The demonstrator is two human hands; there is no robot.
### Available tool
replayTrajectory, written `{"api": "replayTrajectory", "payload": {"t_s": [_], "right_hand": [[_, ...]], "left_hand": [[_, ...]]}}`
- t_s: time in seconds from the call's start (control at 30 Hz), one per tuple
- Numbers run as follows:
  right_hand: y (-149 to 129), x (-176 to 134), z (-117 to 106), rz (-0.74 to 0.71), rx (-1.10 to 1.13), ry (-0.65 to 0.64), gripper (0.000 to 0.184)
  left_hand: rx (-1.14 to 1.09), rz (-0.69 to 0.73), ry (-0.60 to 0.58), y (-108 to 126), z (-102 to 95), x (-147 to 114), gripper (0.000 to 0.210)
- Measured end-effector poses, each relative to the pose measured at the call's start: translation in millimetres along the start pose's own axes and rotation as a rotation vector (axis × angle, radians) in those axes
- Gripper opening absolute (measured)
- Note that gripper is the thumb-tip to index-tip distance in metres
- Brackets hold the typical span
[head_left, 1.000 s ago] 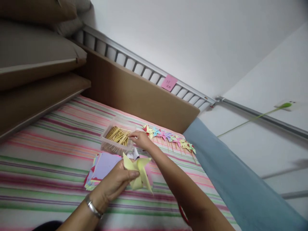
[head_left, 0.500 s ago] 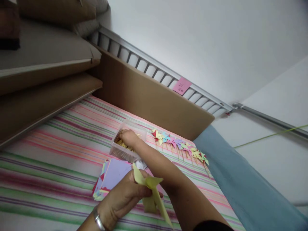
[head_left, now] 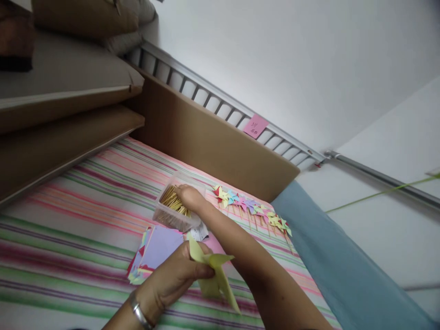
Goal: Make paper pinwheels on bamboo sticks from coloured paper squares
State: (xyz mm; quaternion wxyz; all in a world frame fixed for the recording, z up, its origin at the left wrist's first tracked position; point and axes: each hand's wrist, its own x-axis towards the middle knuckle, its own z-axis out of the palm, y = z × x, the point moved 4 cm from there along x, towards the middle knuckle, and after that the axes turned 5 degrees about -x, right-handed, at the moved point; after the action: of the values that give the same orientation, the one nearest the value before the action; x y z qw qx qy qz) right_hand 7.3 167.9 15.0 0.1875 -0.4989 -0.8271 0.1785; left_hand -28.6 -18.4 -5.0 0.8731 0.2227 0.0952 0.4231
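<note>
Pinched between the thumb and fingers of my left hand [head_left: 184,270] is a pale yellow paper pinwheel [head_left: 215,270], its blades folded in toward the centre. No stick shows on it. My right hand [head_left: 190,198] reaches into the right side of a clear plastic box [head_left: 172,219]. Its fingers are curled at the far ends of thin wooden sticks [head_left: 173,200]; whether one is between the fingertips is hidden. Beside my left hand lies a stack of coloured paper squares [head_left: 164,247], lilac on top.
Finished pinwheels on sticks [head_left: 252,206] lie in a row right of the box. A striped cloth [head_left: 85,220] covers the surface. A brown board [head_left: 213,137] stands behind, below a slatted metal rail with a pink note [head_left: 255,126]. Padded panels [head_left: 68,119] rise at left.
My right hand has shifted toward the right side of the box, so more sticks show. My left hand keeps its grip on the yellow pinwheel. The view has shifted slightly.
</note>
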Motion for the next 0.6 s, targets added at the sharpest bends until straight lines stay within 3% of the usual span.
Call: {"api": "replayTrajectory", "payload": {"t_s": [0.13,0.23,0.43,0.6], "right_hand": [[-9.9,-35.9,-41.7,0.015,-0.034,0.098,0.035],[-11.1,-88.7,-66.1,0.137,0.238,0.242,0.038],[1.2,-193.3,-62.3,0.32,0.823,0.359,0.018],[3.1,-236.3,-59.5,0.427,0.883,0.393,0.014]], "left_hand": [[0.045,0.003,0.036,4.4,-0.8,-0.6,0.029],[0.157,0.026,0.064,6.7,-3.6,0.1,0.024],[0.64,0.14,0.015,7.8,-1.5,4.3,0.018],[1.041,0.176,-0.074,-4.9,12.9,7.5,0.009]]}}
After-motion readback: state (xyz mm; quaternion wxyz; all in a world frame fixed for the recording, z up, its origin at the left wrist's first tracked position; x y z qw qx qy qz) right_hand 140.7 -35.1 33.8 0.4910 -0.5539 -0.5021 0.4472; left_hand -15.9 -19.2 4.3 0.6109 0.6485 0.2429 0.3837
